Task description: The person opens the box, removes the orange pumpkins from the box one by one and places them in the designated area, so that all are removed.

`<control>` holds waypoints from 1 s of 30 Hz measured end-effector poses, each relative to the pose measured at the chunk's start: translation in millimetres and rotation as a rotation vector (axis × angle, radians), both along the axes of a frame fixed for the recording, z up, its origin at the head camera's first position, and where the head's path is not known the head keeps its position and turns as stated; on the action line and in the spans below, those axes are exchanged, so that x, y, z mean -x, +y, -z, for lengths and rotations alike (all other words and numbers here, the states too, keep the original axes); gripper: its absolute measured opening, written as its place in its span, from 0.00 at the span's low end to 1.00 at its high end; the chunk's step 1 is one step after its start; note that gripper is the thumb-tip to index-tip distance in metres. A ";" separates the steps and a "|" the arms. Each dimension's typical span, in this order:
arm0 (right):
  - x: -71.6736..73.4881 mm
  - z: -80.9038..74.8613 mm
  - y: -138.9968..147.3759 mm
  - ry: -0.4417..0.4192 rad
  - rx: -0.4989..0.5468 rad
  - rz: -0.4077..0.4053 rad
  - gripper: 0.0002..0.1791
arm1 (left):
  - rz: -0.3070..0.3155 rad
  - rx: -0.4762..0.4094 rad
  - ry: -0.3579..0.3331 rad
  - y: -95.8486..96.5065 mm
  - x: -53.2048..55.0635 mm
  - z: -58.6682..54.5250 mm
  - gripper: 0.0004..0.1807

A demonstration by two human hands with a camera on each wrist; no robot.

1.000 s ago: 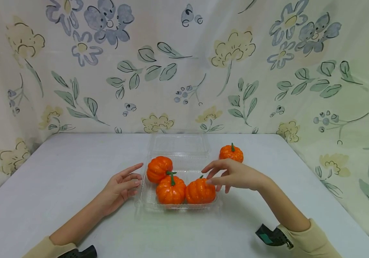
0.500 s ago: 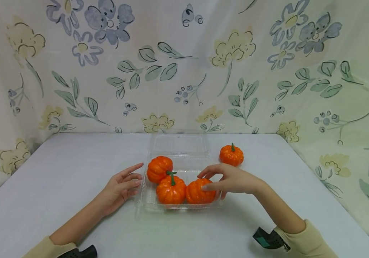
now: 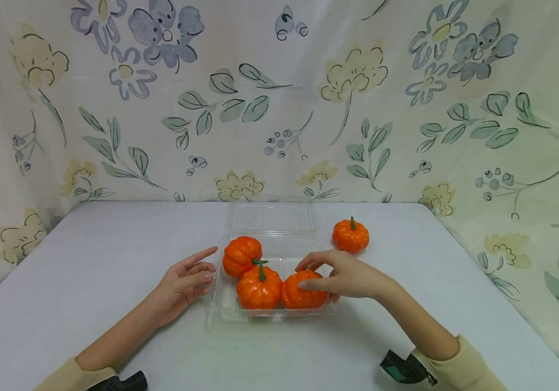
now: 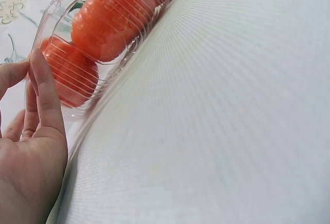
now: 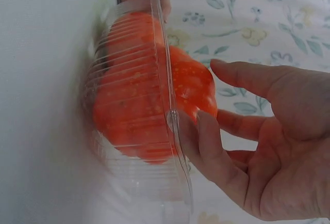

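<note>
A clear plastic clamshell container [image 3: 281, 266] holds three small orange pumpkins: one at the back left [image 3: 242, 257], one at the front left [image 3: 260, 289] and one at the front right [image 3: 299, 296]. My right hand [image 3: 345, 274] is over the front right pumpkin, thumb along its front and fingers behind, loosely bent. In the right wrist view, the thumb tip comes close to the orange pumpkin [image 5: 193, 87], and some fingers lie by the container rim; firm contact is unclear. My left hand [image 3: 180, 285] is beside the container's left wall, its fingers loosely extended against or near it.
Another orange pumpkin [image 3: 350, 235] with a green stem stands on the white table [image 3: 113, 250], behind the right hand. The container's lid [image 3: 271, 219] lies folded back toward the floral curtain [image 3: 279, 108].
My right hand has moved left and a little nearer, from the container's right edge to over the front right pumpkin. The left hand and all the pumpkins have stayed put.
</note>
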State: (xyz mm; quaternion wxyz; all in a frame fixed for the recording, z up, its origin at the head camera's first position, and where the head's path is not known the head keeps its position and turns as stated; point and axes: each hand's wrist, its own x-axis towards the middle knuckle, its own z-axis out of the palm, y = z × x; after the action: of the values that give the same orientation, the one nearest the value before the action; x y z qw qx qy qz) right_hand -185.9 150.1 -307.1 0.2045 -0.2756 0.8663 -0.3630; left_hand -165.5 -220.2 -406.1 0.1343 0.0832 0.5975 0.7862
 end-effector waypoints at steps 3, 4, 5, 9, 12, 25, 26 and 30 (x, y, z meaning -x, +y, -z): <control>-0.9 0.5 -1.3 0.029 -0.010 0.002 0.17 | 0.003 -0.001 0.003 -0.2 0.0 0.1 0.30; -1.1 0.9 -1.9 0.039 -0.018 0.002 0.18 | 0.003 -0.001 0.003 -0.2 -0.1 0.1 0.30; -1.4 1.3 -2.6 0.053 -0.029 0.001 0.18 | 0.002 -0.001 0.002 -0.2 -0.1 0.0 0.29; -1.9 3.4 -5.5 0.115 -0.073 -0.004 0.21 | -0.004 0.005 -0.007 -0.2 -0.6 -0.3 0.29; -1.9 4.6 -7.1 0.158 -0.086 -0.003 0.21 | -0.010 0.012 -0.014 -0.2 -1.1 -0.6 0.30; -1.9 4.4 -6.6 0.091 -0.040 0.025 0.19 | -0.009 0.021 -0.014 -0.4 -1.1 -0.9 0.31; -2.0 4.0 -6.2 0.090 -0.037 0.024 0.19 | -0.007 0.020 -0.011 -0.4 -1.1 -0.9 0.31; -2.4 2.7 -4.5 0.083 -0.024 0.024 0.19 | 0.001 0.014 -0.003 0.0 -1.0 -1.4 0.31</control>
State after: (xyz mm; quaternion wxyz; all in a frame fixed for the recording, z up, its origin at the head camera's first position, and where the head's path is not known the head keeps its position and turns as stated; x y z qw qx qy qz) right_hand -183.6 145.6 -309.9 0.1672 -0.2774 0.8815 -0.3435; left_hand -164.6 -220.2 -404.7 0.1361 0.0817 0.6028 0.7820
